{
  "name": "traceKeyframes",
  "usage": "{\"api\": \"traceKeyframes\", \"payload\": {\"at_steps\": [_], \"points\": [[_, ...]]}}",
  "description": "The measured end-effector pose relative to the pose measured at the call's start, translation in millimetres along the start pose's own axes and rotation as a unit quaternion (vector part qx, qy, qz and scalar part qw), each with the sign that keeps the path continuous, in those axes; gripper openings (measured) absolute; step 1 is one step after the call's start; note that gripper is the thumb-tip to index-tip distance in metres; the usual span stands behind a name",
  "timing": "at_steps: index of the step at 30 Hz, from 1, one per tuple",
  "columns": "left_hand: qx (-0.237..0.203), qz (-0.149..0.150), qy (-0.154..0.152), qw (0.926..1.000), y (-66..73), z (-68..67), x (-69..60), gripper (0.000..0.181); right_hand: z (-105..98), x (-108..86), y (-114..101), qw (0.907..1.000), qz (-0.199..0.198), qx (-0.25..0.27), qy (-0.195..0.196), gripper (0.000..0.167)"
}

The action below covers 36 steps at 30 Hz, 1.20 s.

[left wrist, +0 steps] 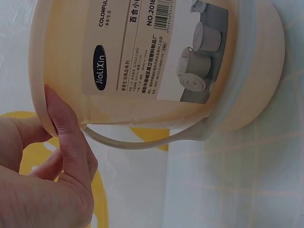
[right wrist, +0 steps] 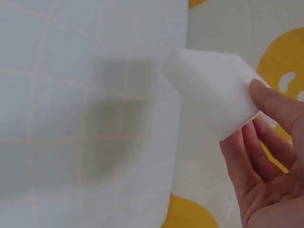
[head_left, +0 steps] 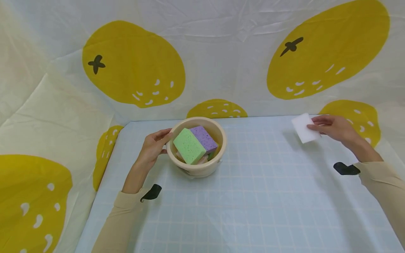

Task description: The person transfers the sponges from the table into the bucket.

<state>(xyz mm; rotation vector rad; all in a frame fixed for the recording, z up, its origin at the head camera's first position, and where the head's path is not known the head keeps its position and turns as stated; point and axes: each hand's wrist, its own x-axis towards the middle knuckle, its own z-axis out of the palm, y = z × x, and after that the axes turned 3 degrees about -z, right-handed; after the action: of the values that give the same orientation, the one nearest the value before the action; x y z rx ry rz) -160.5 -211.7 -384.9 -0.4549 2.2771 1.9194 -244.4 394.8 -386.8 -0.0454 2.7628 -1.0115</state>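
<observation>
A cream plastic bucket stands upright toward the back of the table, left of centre. My left hand pinches its rim on the left side; the left wrist view shows the thumb and fingers of that hand on either side of the rim. Inside the bucket lie a green sponge and a purple sponge, with other pieces partly hidden beneath. At the back right, my right hand pinches a white sponge block, held above the table with its shadow below.
A pale blue checked cloth covers the table. White sheeting printed with yellow fruit rises behind and at the left. The bucket's handle hangs down at its side, next to a printed label.
</observation>
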Motion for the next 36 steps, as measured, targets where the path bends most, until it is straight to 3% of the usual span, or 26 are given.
{"api": "traceKeyframes", "payload": {"at_steps": [21,36], "points": [[-0.007,0.008,-0.002,0.9999,-2.5,-0.2,2.3,0.046,0.3,3.6,-56.9,0.9998,-0.017,0.007,0.007,0.096],[-0.003,0.000,-0.002,1.0000,0.1,0.0,0.2,0.047,16.3,0.0,-114.8,0.9984,-0.054,0.014,-0.001,0.082]]}}
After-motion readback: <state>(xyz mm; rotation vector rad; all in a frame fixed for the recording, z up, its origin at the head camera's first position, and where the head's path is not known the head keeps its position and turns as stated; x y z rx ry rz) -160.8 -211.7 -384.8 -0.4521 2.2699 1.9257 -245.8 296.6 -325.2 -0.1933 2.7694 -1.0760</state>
